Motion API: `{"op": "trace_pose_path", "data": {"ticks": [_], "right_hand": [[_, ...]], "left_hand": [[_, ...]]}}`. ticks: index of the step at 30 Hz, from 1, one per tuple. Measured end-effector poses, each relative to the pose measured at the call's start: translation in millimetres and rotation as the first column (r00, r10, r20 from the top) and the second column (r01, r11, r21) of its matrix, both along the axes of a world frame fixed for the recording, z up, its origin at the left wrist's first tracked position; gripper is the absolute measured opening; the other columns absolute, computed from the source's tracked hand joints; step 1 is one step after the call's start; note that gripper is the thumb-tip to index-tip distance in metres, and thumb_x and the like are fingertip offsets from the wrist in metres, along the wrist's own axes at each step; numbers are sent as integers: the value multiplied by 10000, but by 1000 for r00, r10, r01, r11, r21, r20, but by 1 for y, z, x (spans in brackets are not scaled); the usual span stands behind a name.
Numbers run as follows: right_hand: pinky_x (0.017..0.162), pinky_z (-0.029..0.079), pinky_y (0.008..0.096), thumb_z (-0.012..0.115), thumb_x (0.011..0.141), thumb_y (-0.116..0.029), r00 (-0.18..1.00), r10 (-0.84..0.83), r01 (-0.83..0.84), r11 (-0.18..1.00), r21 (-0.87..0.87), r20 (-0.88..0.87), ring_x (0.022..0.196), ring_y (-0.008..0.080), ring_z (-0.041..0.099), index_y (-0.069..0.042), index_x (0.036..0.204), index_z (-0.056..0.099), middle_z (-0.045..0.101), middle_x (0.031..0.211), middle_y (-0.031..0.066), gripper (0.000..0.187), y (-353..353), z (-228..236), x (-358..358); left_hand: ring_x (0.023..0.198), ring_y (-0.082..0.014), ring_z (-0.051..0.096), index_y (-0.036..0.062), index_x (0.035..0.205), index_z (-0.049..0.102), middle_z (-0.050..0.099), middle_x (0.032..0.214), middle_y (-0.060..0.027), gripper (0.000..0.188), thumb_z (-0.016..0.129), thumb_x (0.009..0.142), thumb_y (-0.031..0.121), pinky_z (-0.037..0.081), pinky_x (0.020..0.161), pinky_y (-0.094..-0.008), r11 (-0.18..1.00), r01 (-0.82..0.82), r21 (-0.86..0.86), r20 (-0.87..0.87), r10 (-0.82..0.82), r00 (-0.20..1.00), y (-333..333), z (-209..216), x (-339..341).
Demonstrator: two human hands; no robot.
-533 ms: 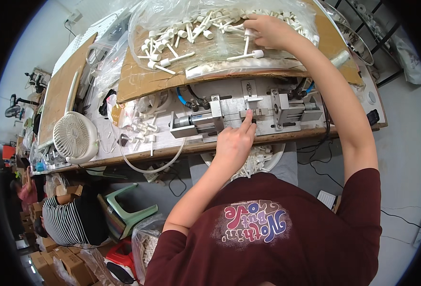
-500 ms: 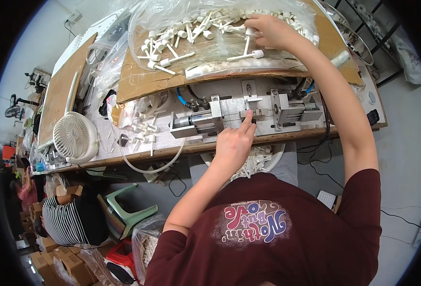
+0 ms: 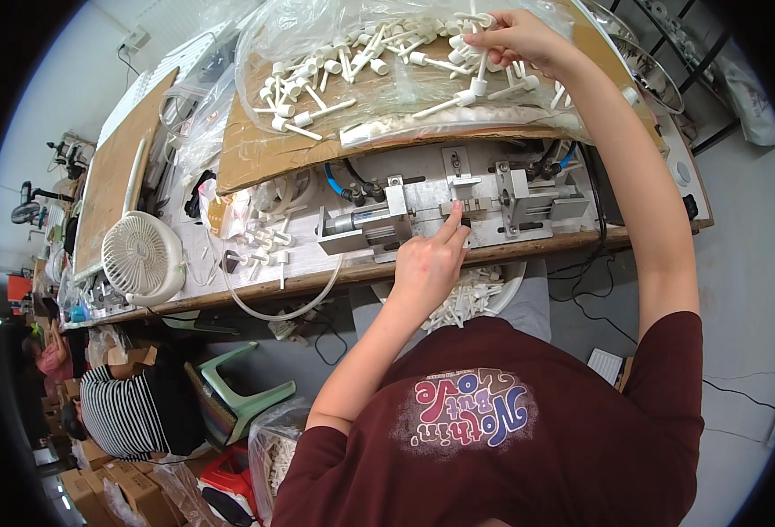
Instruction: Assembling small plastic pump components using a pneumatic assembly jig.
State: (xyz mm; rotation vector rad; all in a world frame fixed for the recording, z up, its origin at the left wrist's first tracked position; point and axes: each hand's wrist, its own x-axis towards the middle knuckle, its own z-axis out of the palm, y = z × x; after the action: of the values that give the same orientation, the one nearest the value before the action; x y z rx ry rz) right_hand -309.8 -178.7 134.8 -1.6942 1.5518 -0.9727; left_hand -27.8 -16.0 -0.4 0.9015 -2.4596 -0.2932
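Observation:
My left hand (image 3: 428, 270) rests at the front of a metal clamping fixture (image 3: 451, 215). Its index finger stretches out onto the small block in the middle, the other fingers are partly curled, and no held thing shows. Over the far part of the bench, my right hand (image 3: 521, 41) is closed in a pinch on a white mallet-shaped plastic piece (image 3: 480, 63), its stem hanging down from the fingers. Around and below that hand lies a heap of similar white plastic pieces (image 3: 352, 53) on clear plastic film over cardboard (image 3: 242, 151).
Metal cylinders with blue hoses (image 3: 335, 178) flank the fixture. A white fan (image 3: 143, 256) stands at left, near more loose white pieces (image 3: 269, 239). A tub of white pieces (image 3: 468, 299) sits below the table edge. A person in a striped top (image 3: 133, 411) is at lower left.
My right hand has moved up and slightly right, lifting a white piece from the heap. Some pieces beneath it have shifted. The left hand stays at the fixture.

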Motion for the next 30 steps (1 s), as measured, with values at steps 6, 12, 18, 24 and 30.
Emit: {"op": "trace_pose_path", "data": {"ticks": [6,12,18,24,30], "right_hand": [[558,477,145,780,840,-280,942,-99,81,994,69,320,625,21,580,-58,954,618,619,767,-19,298,1,-9,-14],[539,463,138,793,819,-255,953,-147,93,974,206,265,637,18,573,-76,934,621,648,801,-15,273,21,-15,-1],[576,469,173,797,811,-274,923,-248,224,968,114,294,668,23,569,-85,891,641,634,794,-16,258,2,-40,-34],[692,516,208,736,875,-207,870,-216,251,968,-22,443,728,70,609,-36,944,641,663,847,32,207,3,-38,-43],[722,549,229,696,908,-186,818,-145,259,957,-130,557,738,89,639,21,1043,629,703,970,127,256,21,-18,-55]], "left_hand": [[625,-267,676,86,1001,687,626,1287,-87,237,733,776,147,548,597,-335,1000,23,8,-44,-23,999,0,0,1],[688,-256,692,74,1005,681,649,1246,-81,237,734,790,158,558,620,-334,986,143,86,-110,-133,985,14,13,13],[717,-231,691,70,1010,681,653,1233,-59,239,734,796,162,559,640,-330,969,205,135,-111,-191,975,29,17,18],[726,-232,691,72,1009,682,622,1283,-57,244,738,800,184,560,651,-344,970,186,154,-88,-174,981,33,13,27],[886,-249,685,67,1201,630,581,1334,-92,452,760,807,247,565,720,-346,970,184,159,-121,-166,979,33,30,25]]}}
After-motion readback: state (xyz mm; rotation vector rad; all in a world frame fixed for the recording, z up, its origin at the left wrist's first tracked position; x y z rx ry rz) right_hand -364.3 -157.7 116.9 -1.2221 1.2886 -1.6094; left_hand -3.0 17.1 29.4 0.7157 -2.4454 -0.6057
